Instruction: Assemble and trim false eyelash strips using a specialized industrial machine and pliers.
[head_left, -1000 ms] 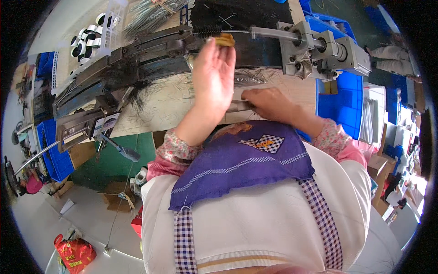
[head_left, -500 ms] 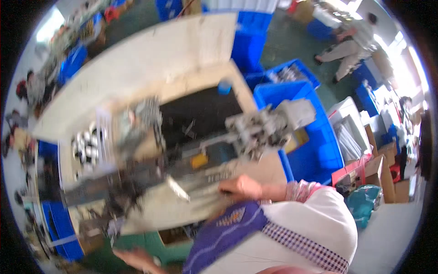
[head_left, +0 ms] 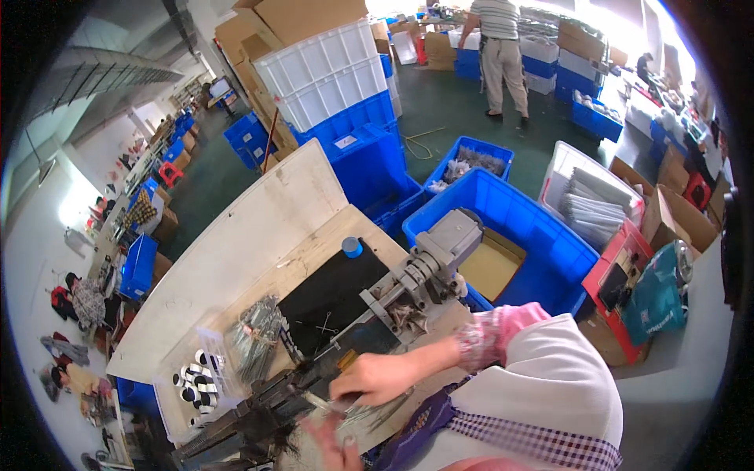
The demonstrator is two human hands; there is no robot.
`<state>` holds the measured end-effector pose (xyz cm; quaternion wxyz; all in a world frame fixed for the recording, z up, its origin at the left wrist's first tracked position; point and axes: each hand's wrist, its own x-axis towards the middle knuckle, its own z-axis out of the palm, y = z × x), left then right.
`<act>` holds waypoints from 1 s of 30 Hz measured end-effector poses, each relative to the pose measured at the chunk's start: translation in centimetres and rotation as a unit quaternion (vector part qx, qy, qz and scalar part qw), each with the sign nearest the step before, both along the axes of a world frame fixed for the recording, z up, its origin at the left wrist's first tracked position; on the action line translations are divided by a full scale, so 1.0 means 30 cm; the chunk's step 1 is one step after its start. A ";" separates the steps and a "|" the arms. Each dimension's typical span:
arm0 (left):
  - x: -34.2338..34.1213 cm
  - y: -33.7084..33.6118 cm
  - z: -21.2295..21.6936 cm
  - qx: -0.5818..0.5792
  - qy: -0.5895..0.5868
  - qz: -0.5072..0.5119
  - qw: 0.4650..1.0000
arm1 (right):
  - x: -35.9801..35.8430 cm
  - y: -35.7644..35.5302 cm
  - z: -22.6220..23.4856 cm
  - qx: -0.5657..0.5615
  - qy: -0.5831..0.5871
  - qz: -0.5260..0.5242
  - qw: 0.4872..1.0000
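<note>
My right hand [head_left: 375, 378] reaches from a pink patterned sleeve to the front of a grey bench machine [head_left: 428, 271] and is closed on a bundle of thin metal rods [head_left: 369, 410]. My left hand [head_left: 330, 441] is low at the picture's bottom edge, blurred, with its fingers apart beside the same rods. A long dark rail [head_left: 251, 420] runs left from the machine. Behind it lie a black mat [head_left: 330, 297] and a clear bag of metal pins [head_left: 255, 339].
The pale wooden bench [head_left: 259, 228] also carries a small blue cap [head_left: 353, 247] and a white tray of black-and-white rolls [head_left: 196, 377]. Blue crates [head_left: 542, 235] stand to the right and stacked white crates [head_left: 326, 78] beyond. A person [head_left: 503, 39] stands far back.
The view has swung upward, so more of the room shows. My left hand has dropped from above the machine to the bottom edge. My right hand stays at the machine's front.
</note>
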<state>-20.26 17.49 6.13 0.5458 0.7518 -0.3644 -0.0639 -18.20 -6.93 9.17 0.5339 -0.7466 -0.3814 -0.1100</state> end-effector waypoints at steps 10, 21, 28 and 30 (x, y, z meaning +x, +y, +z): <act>0.033 0.069 -0.132 -0.057 0.253 0.236 0.936 | 0.213 -0.071 -0.069 -0.248 -0.142 -0.204 0.936; 0.098 -0.052 0.200 -0.404 0.513 0.085 0.753 | 0.248 -0.022 -0.048 -0.348 -0.168 -0.183 0.904; 0.031 0.219 0.018 -0.460 0.362 0.149 0.797 | 0.277 -0.002 -0.018 -0.317 -0.121 -0.170 0.925; 0.016 0.171 0.032 -0.166 0.250 0.166 0.939 | 0.407 0.014 -0.017 -0.384 -0.068 -0.164 0.906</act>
